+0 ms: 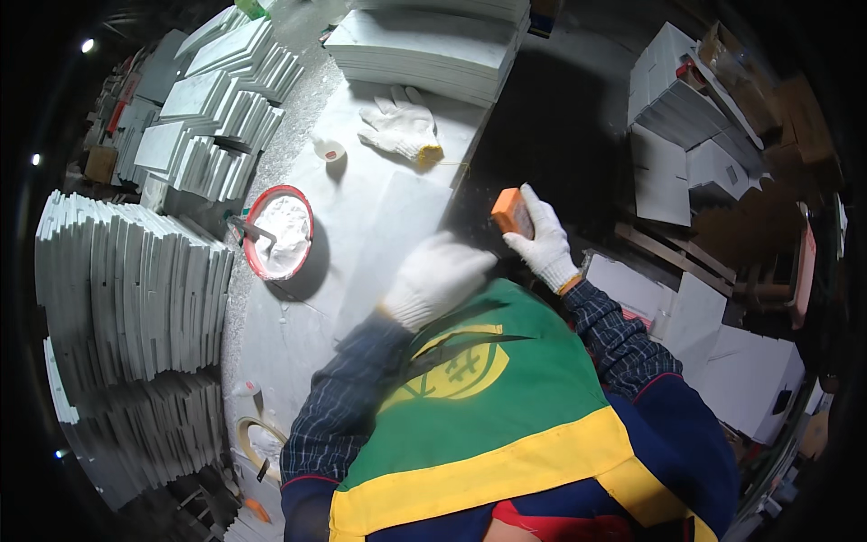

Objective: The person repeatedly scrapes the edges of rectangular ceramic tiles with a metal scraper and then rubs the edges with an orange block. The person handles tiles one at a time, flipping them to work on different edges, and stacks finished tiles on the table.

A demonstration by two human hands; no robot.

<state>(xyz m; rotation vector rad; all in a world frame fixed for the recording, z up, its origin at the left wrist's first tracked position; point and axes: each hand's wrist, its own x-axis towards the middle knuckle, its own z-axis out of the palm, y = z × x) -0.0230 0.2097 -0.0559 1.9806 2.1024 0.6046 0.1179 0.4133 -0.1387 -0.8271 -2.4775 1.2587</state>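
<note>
My right hand point(545, 242), in a white knit glove, grips an orange sanding block point(508, 207) off the right edge of the bench. The block has a greyish side face. My left hand point(435, 278), gloved in the same white knit, is smeared by motion. It is close to the bench edge, beside a flat pale stone tile point(395, 217) lying on the white bench top point(312, 336). What its fingers do is unclear. A green and yellow apron point(533, 379) lies just below both hands.
A red-rimmed bucket of white paste point(284, 230) with a tool in it stands left. Beyond are a small cup point(330, 154), a loose white glove point(402, 124) and stacked slabs point(424, 50). More tiles point(135, 285) stand left; white boxes point(682, 117) are right; a tape roll point(257, 443) lies near.
</note>
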